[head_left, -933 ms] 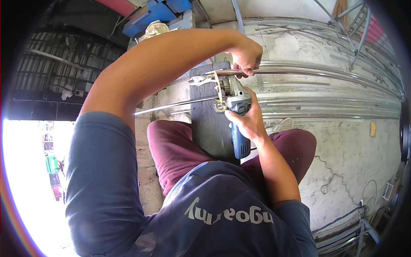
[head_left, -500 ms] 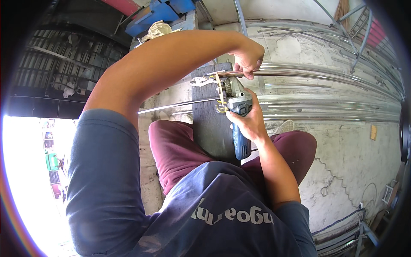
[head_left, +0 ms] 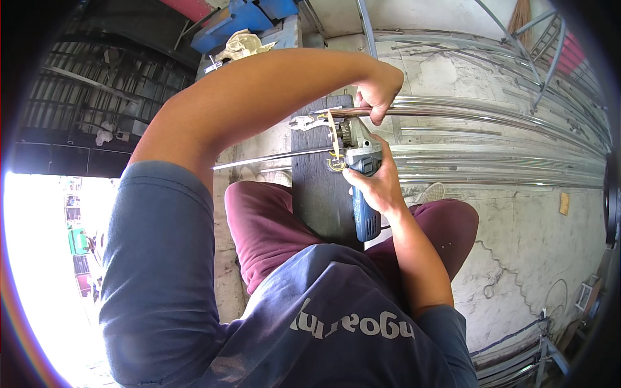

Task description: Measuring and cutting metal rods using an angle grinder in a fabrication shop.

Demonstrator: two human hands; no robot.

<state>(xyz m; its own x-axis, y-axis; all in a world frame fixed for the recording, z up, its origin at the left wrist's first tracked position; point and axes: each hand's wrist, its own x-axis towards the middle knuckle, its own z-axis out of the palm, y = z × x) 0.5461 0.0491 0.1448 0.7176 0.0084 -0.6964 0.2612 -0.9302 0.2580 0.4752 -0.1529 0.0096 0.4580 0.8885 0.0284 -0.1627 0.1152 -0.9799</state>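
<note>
My right hand (head_left: 380, 187) is wrapped round the body of a blue and grey angle grinder (head_left: 367, 216), which stands over a dark wooden bench (head_left: 317, 200). The thin disc (head_left: 334, 136) at the grinder's head is seen edge-on, close to a shiny metal tube (head_left: 427, 112). My left arm reaches across the top, and my left hand (head_left: 381, 90) is closed on that tube, just right of the disc. Locking pliers (head_left: 309, 123) lie at the tube's left end. A thinner metal rod (head_left: 272, 157) sticks out to the left below them.
Several long metal tubes (head_left: 504, 155) lie on the floor to the right. A blue-grey metal frame (head_left: 546, 58) stands at the far right. Back left are blue bins (head_left: 226, 29) and a crumpled cloth (head_left: 244, 45). My knees flank the bench. A cable (head_left: 504, 265) lies at lower right.
My left hand has shifted very slightly to the right along the tube. The grinder and my right hand look almost unmoved.
</note>
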